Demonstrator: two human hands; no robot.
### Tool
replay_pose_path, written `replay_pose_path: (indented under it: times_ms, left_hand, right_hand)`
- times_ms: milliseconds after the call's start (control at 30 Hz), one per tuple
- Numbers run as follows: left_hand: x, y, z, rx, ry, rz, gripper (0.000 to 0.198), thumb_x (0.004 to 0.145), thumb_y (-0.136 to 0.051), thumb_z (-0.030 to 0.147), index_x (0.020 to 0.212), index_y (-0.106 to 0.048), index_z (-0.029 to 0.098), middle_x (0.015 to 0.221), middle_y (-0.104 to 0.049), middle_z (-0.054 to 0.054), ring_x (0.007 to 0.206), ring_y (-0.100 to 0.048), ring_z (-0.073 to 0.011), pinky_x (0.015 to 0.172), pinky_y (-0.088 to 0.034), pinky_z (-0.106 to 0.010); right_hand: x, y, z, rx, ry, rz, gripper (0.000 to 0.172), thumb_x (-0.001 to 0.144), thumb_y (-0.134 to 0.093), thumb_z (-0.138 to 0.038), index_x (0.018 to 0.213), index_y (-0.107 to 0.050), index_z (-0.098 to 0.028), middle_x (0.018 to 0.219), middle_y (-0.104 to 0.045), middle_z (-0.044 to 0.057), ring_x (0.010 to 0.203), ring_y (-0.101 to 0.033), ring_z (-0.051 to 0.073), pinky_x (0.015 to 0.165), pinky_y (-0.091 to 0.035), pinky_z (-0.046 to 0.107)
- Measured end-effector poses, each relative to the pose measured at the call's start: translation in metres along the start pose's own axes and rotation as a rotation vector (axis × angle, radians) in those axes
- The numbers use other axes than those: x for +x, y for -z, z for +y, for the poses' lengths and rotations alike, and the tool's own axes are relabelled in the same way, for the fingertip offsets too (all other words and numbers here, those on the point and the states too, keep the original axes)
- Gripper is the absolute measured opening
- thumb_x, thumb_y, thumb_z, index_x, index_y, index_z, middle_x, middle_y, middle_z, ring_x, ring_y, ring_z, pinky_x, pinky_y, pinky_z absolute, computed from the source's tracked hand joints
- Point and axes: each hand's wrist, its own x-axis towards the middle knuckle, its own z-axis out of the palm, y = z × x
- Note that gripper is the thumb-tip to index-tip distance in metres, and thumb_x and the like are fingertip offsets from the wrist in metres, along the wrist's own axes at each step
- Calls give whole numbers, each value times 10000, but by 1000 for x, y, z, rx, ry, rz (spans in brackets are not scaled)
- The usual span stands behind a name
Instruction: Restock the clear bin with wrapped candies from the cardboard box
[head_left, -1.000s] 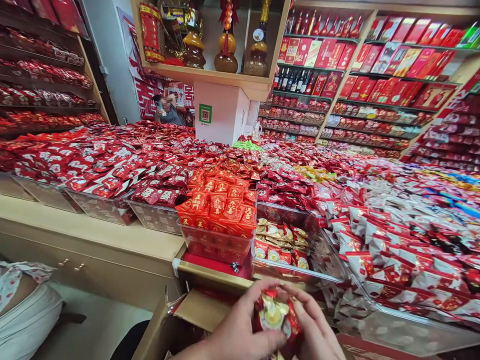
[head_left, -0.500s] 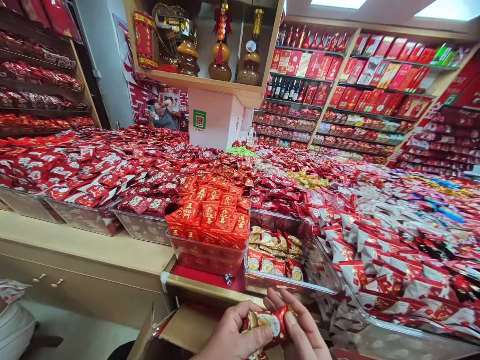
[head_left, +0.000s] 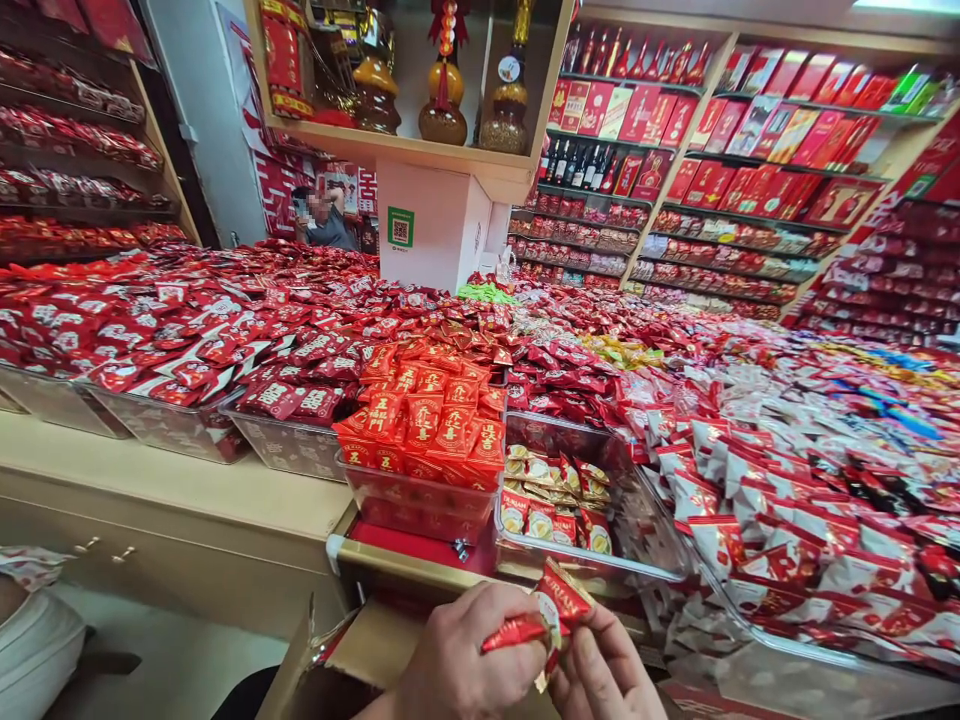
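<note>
At the bottom middle, my left hand (head_left: 469,650) is closed around red-and-gold wrapped candies, and a red wrapper end sticks out of its fist. One durian candy packet (head_left: 564,597), with "DURIAN" printed on red, stands upright between my two hands. The fingers of my right hand (head_left: 604,665) pinch the lower right side of these wrappers. How many packets I hold is hidden by my fingers. Just beyond my hands, a clear plastic bin (head_left: 637,560) contains packets of the same look, lying in neat rows in its left part.
Left of that bin, a clear tub (head_left: 420,500) is heaped with orange-red packets. An open cardboard box (head_left: 375,645) lies below the counter edge (head_left: 427,568). White-and-red packets (head_left: 787,560) fill bins at the right. A person (head_left: 330,220) is at the back; another's clothing (head_left: 37,640) shows lower left.
My left hand has curled into a tighter grip over the candies. The durian packet has turned from lying sideways to upright, and my right fingers have closed in on it.
</note>
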Motion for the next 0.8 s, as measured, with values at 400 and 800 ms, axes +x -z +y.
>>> replay_pose_path:
  times_ms: [400, 800]
  left_hand:
    - [-35, 28, -22, 40, 249, -2, 159, 787, -470, 132, 860, -586, 211, 933, -569, -63, 840, -572, -134, 729, -468, -217]
    - [-41, 27, -20, -2, 321, -115, 177, 799, -435, 148, 850, -587, 224, 915, -546, -38, 763, -567, -112, 696, -458, -202]
  right_hand:
    - [58, -23, -98, -787, 515, 45, 385, 645, -610, -318, 975, -474, -174, 841, -623, 52, 711, -587, 155, 605, -450, 258]
    - [150, -27, -70, -1945, 38, -72, 255, 616, -495, -84, 863, -556, -97, 729, -631, 78, 618, -562, 145, 478, -366, 210]
